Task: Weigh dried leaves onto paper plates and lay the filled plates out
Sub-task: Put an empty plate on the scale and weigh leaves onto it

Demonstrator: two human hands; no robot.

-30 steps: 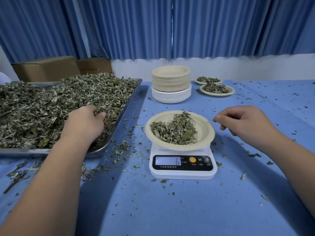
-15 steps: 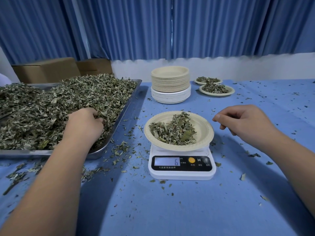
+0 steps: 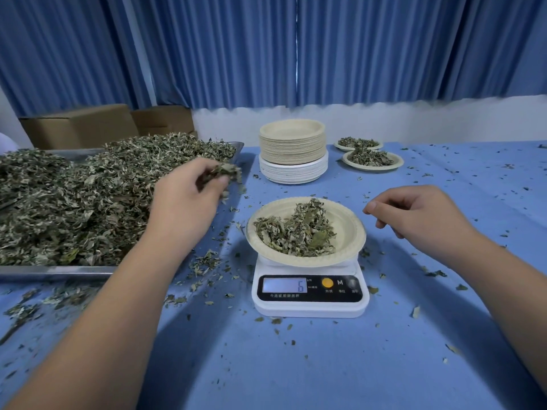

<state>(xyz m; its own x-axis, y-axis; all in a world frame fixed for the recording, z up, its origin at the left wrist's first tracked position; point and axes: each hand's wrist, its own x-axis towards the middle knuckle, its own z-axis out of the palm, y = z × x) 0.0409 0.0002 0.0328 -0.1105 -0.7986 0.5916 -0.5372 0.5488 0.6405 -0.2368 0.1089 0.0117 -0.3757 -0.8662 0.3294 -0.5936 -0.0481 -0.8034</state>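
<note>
A paper plate (image 3: 349, 220) with a small heap of dried leaves (image 3: 299, 232) sits on a white digital scale (image 3: 309, 291) whose display reads 6. My left hand (image 3: 183, 208) is raised over the right edge of the metal tray (image 3: 56, 270), shut on a pinch of dried leaves (image 3: 222, 173), left of the plate. My right hand (image 3: 414, 214) hovers just right of the plate, fingers loosely curled and holding nothing. The tray carries a big pile of dried leaves (image 3: 88, 196).
A stack of paper plates (image 3: 293, 149) stands behind the scale. Two filled plates (image 3: 373, 159) lie at the back right. Cardboard boxes (image 3: 80, 125) sit behind the tray. Leaf crumbs are scattered over the blue tablecloth (image 3: 296, 365).
My left hand has lifted out of the leaf pile with a pinch of leaves and moved up and right toward the plate. The right hand and scale reading stay the same.
</note>
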